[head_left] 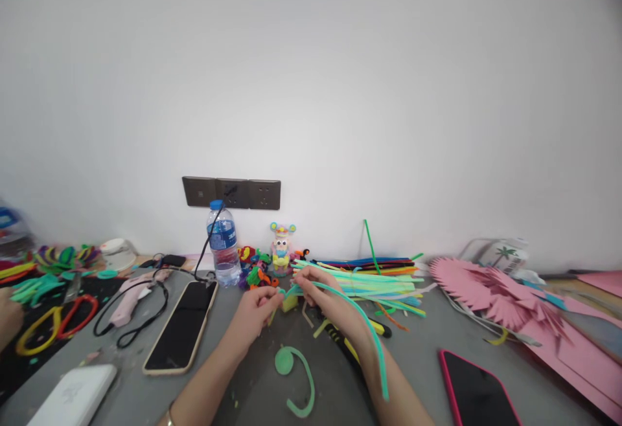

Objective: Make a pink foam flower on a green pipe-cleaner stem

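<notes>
A long teal pipe cleaner (373, 335) runs between my two hands and trails down over my right forearm. My left hand (256, 313) pinches its short end, which looks bent or curled at the fingertips. Close by, my right hand (321, 289) grips the same strip between thumb and fingers. Below them on the grey table lies a green pipe cleaner (284, 361) wound into a flat disc with a curved tail. A small yellow block (290, 303) sits just behind my fingertips. Under my right wrist is a black and yellow tool (345, 342), partly hidden.
Behind my hands lies a bundle of pipe cleaners (383, 280), beside a small figurine (281, 251) and a water bottle (224, 245). Phones (182, 329) lie at both sides. Scissors (58, 322) and another person's hand (8, 316) are at left; pink paper (466, 290) at right.
</notes>
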Motion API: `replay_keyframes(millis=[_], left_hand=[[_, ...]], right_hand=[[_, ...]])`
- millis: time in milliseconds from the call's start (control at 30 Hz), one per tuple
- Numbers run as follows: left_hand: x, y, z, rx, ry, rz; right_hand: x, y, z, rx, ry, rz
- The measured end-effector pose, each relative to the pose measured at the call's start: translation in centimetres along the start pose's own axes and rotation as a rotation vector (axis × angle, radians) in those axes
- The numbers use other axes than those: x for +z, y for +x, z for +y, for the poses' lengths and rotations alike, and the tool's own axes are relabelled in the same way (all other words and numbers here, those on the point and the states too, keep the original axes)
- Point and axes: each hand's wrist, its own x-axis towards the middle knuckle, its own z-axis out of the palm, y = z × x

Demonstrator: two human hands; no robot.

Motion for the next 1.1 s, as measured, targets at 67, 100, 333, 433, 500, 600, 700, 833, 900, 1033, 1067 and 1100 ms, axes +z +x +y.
replay_keyframes(millis=[67,100,333,433,500,600,700,833,900,1033,1067,1100], left_hand=[[-0.1,0.3,-0.3,0.015,-0.021,0.024],[-0.1,0.3,-0.4,0.019,-0.024,0.023],[0.0,-0.1,-0.5,0.066,0.125,-0.157],[0.0,-0.3,-0.3,0.067,0.152,-0.190],[0.1,-0.2,-0.3,0.035,0.098,-0.148],[0.2,0.0,-0.4,-0.016,-0.084,-0.041],[0.4,0.2,-0.4,-0.014,-0.290,0.027],[0.5,0.0,0.0,-0.017,-0.396,0.052],[0.4,-0.1,0.3,-0.024,-0.406,0.049],[0.4,-0.2,0.4,-0.029,-0.368,0.010],[0.4,-0.2,0.4,-0.027,-0.340,-0.003],[0.4,-0.2,0.4,-0.025,-0.304,-0.019]], right_hand=[[0.0,-0.1,-0.1,0.017,0.067,-0.033],[0.0,0.0,0.0,0.023,0.103,-0.048],[0.1,0.4,0.9,0.054,0.141,-0.142],[0.1,0.3,0.9,0.060,0.127,-0.168],[0.0,0.3,0.9,0.065,0.142,-0.135],[0.0,0.5,0.9,0.032,0.175,-0.040],[0.3,0.5,0.6,-0.007,0.200,-0.001],[0.8,0.1,-0.3,-0.048,0.195,-0.024],[1.0,-0.1,-0.6,-0.057,0.180,-0.034],[1.0,0.1,-0.1,-0.022,0.198,-0.045],[0.9,0.2,0.1,-0.024,0.203,-0.041],[0.9,0.3,0.3,-0.031,0.201,-0.035]])
